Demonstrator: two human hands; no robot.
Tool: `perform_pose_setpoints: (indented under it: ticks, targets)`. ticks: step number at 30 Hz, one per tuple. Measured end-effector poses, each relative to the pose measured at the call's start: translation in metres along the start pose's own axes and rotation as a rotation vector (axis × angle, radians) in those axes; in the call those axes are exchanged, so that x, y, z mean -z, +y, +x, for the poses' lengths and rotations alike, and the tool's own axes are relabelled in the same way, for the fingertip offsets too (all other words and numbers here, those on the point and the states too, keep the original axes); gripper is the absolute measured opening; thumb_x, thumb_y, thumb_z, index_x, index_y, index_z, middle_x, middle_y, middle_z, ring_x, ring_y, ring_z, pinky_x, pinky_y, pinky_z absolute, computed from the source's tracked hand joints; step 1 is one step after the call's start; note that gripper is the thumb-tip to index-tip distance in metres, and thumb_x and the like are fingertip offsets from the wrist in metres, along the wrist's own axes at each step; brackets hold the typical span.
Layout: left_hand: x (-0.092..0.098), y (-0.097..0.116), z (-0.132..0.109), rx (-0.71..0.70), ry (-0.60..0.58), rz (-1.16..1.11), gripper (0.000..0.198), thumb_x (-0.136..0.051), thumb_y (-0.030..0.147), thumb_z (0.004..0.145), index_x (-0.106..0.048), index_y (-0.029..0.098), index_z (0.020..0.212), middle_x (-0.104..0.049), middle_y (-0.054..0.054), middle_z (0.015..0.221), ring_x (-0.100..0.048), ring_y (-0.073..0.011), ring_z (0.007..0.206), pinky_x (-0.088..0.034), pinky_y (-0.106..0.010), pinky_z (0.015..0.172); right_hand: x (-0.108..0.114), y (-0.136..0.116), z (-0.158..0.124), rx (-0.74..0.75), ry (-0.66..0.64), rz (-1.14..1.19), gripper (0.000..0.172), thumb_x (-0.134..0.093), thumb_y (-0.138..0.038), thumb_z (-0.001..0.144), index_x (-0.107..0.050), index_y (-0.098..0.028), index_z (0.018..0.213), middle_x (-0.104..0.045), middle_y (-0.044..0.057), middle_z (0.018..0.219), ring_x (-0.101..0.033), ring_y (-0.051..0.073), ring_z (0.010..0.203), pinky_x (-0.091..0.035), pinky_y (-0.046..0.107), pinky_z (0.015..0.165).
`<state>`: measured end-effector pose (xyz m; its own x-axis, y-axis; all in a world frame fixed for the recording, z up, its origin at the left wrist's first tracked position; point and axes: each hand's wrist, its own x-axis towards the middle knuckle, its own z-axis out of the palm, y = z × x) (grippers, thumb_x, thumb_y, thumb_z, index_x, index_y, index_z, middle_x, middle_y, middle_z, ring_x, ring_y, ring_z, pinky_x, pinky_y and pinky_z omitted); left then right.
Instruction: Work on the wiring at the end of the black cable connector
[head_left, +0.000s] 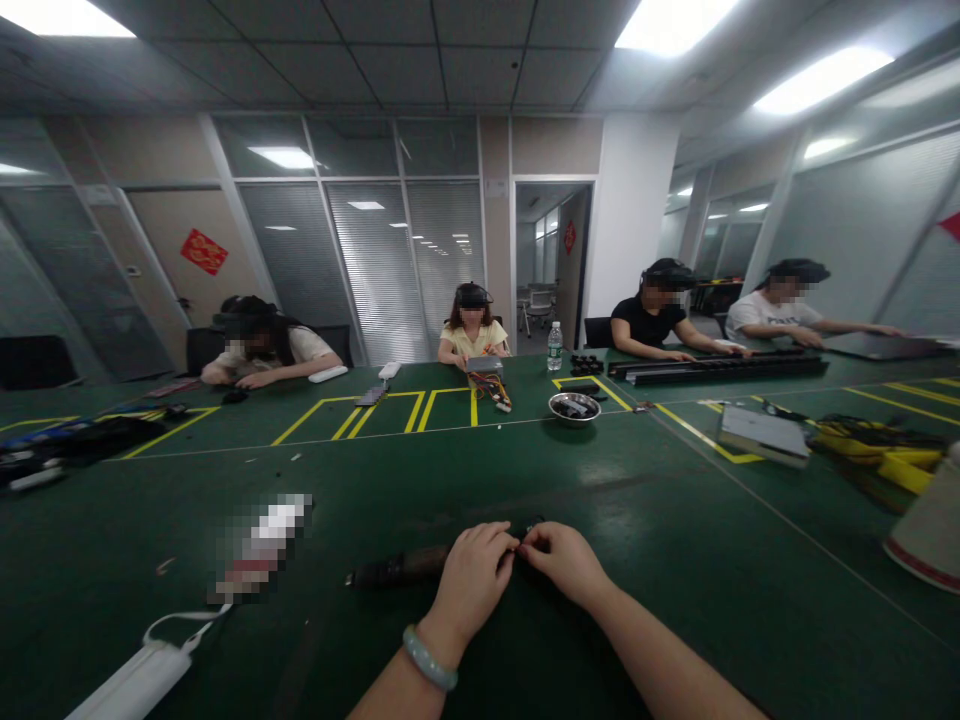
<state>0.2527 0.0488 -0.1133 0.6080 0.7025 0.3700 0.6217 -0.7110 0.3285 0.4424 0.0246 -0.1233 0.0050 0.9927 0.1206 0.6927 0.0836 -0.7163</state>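
A dark, cylindrical tool that looks like an electric screwdriver (pixel 401 568) lies on the green tabletop, its narrow metal tip pointing left. My left hand (pixel 476 578) is closed over the tool's right end, palm down, with a pale green bangle on the wrist. Close beside it, my right hand (pixel 562 565) pinches with thumb and forefinger, its tips meeting the left fingertips. What sits in that pinch is too small and covered to make out. A bit of black cord (pixel 534 522) shows just behind the right fingers.
Left of my hands lie a blurred-out object (pixel 262 550) and a white strapped case (pixel 135 685). Farther back stand a metal bowl (pixel 574 420) of dark parts and a water bottle (pixel 554 347). A pale bucket (pixel 930 530) is at right. Several people sit across the table.
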Motion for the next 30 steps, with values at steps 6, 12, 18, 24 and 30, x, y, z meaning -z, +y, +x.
perform_pose_setpoints:
  ticks: [6,12,18,24,30]
  targets:
    - [0.0002,0.0,0.0023,0.028,0.017,-0.015,0.023,-0.053,0.016,0.087,-0.061,0.025,0.106,-0.061,-0.002,0.12,-0.055,-0.0214,0.113,-0.04,-0.042,0.1,-0.0035,0.0019,0.0007,0.008,0.026,-0.006,0.016,-0.061,-0.032,0.083,-0.071,-0.022,0.077,-0.071,0.0,0.08,-0.062,0.016,0.073,-0.04,0.022,0.068]
    - [0.0014,-0.0012,0.0027,0.018,-0.002,-0.031,0.022,-0.052,0.014,0.086,-0.062,0.027,0.101,-0.061,0.0,0.12,-0.053,-0.0202,0.115,-0.039,-0.04,0.1,-0.0034,0.0018,0.0002,0.004,0.039,-0.016,0.017,-0.061,-0.034,0.083,-0.071,-0.022,0.077,-0.071,0.0,0.079,-0.062,0.016,0.072,-0.039,0.023,0.068]
    - [0.0022,-0.0005,0.0009,0.021,-0.015,-0.028,0.025,-0.05,0.014,0.088,-0.063,0.028,0.105,-0.059,0.0,0.124,-0.052,-0.0216,0.117,-0.038,-0.043,0.101,-0.0015,0.0022,-0.0014,0.004,0.026,0.005,0.018,-0.061,-0.035,0.084,-0.071,-0.022,0.077,-0.07,0.001,0.08,-0.061,0.017,0.074,-0.04,0.023,0.068]
    - [0.0053,0.0033,-0.0011,0.019,-0.03,0.006,0.024,-0.05,0.015,0.089,-0.061,0.028,0.106,-0.058,0.001,0.125,-0.051,-0.0201,0.118,-0.038,-0.042,0.102,-0.0022,0.0019,-0.0022,-0.007,0.022,-0.008,0.018,-0.062,-0.035,0.084,-0.072,-0.021,0.078,-0.071,0.001,0.081,-0.062,0.017,0.075,-0.041,0.023,0.069]
    - [0.0063,0.0067,-0.0011,0.003,-0.008,0.015,0.021,-0.049,0.013,0.088,-0.061,0.026,0.1,-0.059,0.0,0.122,-0.052,-0.0199,0.116,-0.039,-0.041,0.101,-0.0009,-0.0006,-0.0037,0.001,0.023,-0.006,0.021,-0.061,-0.037,0.085,-0.072,-0.021,0.078,-0.071,0.001,0.081,-0.062,0.017,0.075,-0.041,0.023,0.069]
